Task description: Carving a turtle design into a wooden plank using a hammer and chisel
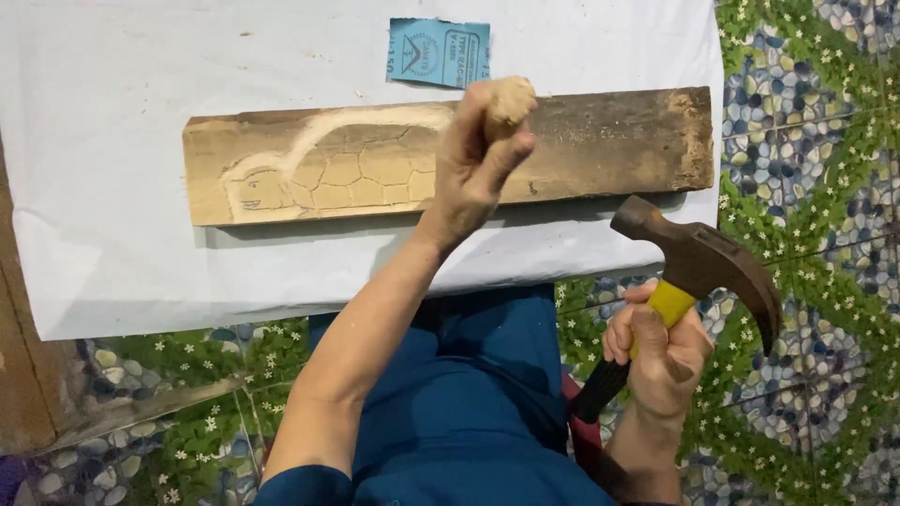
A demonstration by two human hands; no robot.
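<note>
A long wooden plank (pixel 600 141) lies on a white sheet (pixel 112 187), with a turtle outline carved into its left half (pixel 337 169). My left hand (pixel 478 164) is raised over the plank's middle, fist closed around a chisel with a worn wooden handle end (pixel 511 98) sticking out on top; the blade is hidden behind the hand. My right hand (pixel 661 356) grips a claw hammer by its yellow and black handle, the brown steel head (pixel 703 258) held up to the right of the plank's near edge.
A small blue paper slip (pixel 438 52) lies on the sheet just beyond the plank. Pebble-and-flower patterned floor (pixel 816 141) surrounds the sheet. My blue-clothed lap (pixel 469 403) is below. A brown wooden piece (pixel 28 375) sits at the left edge.
</note>
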